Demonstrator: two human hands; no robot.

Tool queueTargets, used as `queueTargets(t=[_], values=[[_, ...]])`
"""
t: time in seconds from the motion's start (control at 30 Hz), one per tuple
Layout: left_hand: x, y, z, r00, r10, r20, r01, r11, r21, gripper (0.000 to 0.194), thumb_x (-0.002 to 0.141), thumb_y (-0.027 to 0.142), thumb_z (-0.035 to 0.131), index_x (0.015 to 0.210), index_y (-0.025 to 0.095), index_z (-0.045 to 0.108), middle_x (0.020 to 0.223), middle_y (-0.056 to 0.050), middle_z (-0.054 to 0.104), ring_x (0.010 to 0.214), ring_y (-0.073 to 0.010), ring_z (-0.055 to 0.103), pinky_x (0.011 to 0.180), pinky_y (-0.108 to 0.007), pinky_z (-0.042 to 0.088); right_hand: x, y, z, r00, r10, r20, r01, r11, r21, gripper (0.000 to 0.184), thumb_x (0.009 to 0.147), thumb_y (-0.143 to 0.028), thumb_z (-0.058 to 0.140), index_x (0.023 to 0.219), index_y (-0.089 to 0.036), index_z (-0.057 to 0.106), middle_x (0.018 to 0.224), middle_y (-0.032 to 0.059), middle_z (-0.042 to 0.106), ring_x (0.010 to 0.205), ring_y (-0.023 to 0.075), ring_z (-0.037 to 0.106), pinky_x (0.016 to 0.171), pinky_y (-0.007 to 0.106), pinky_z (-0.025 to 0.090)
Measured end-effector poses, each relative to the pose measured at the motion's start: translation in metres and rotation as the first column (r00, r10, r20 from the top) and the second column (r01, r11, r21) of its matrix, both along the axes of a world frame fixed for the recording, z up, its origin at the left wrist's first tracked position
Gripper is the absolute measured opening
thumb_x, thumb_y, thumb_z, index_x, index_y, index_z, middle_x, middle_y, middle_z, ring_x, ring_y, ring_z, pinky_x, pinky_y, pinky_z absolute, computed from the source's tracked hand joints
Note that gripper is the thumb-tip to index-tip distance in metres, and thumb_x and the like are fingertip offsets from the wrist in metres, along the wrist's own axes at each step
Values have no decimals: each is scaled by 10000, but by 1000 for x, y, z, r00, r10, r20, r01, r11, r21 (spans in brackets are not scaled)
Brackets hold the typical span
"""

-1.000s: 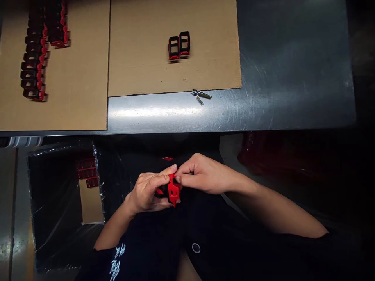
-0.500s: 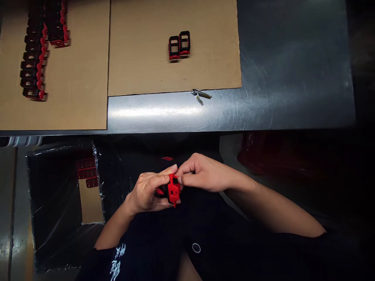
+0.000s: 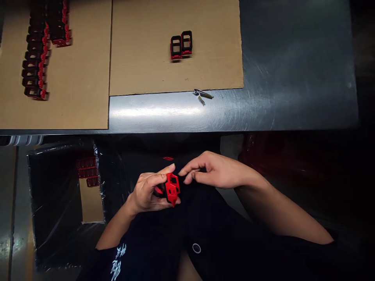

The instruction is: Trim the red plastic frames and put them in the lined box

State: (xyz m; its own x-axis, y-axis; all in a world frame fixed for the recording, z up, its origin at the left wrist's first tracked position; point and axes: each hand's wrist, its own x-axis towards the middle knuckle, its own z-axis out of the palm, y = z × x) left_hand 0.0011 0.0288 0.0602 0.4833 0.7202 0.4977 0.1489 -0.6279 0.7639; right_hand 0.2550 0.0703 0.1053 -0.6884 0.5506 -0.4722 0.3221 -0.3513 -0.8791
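My left hand (image 3: 148,191) is closed around a small red and black plastic part (image 3: 171,189), held over my lap below the table's front edge. My right hand (image 3: 212,171) hovers just right of the part, fingers loosely spread and empty, its fingertips a short gap from the red piece. Two finished red and black parts (image 3: 181,45) stand side by side on the middle cardboard sheet (image 3: 146,70).
Several like parts stand in rows (image 3: 36,58) on the left cardboard sheet (image 3: 73,101). A small metal clip (image 3: 201,95) lies on the steel table (image 3: 293,78). A black-lined box (image 3: 58,195) with more parts sits at my left; a dark red bag (image 3: 263,156) at my right.
My right hand has let go of the red part and drawn away to the right, its fingers opening. The left hand keeps hold of the part, tilted slightly.
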Motion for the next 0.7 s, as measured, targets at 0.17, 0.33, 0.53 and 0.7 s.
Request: queueTargets(t=[0.17, 0.33, 0.53, 0.7], values=[[2, -2, 1, 1000, 9, 11, -9, 1000, -17, 984, 647, 453, 943, 1445, 174, 439, 1297, -255, 710, 990, -256, 805, 681, -246, 641, -10, -9, 2, 988, -150, -25, 147, 985, -92, 313, 911, -406, 630, 955, -138, 786, 680, 24, 710, 566, 132, 619, 579, 250, 445], [2, -3, 0, 1000, 14, 20, -13, 999, -33, 969, 651, 448, 943, 1441, 190, 446, 1312, -239, 707, 1033, -255, 795, 696, -246, 648, -24, -14, 3, 991, -136, -7, 135, 983, 128, 358, 929, -459, 637, 756, -156, 716, 580, -27, 595, 512, 97, 478, 505, 241, 336], [3, -6, -4, 997, 51, 62, -48, 997, -55, 961, 652, 461, 939, 1433, 198, 445, 1330, -236, 699, 1048, -269, 790, 708, -268, 661, -4, -12, -2, 998, -30, -49, 37, 988, 147, 246, 892, -278, 654, 1094, -163, 735, 787, -3, 750, 623, 117, 608, 607, 248, 431], [6, -4, 0, 999, 37, 35, -36, 998, -44, 952, 635, 422, 959, 1409, 176, 462, 1314, -251, 703, 976, -254, 807, 720, -278, 661, -23, -21, 9, 994, -94, 55, 74, 953, 293, 146, 862, -285, 684, 771, -172, 697, 597, -47, 643, 503, 82, 530, 525, 228, 357]])
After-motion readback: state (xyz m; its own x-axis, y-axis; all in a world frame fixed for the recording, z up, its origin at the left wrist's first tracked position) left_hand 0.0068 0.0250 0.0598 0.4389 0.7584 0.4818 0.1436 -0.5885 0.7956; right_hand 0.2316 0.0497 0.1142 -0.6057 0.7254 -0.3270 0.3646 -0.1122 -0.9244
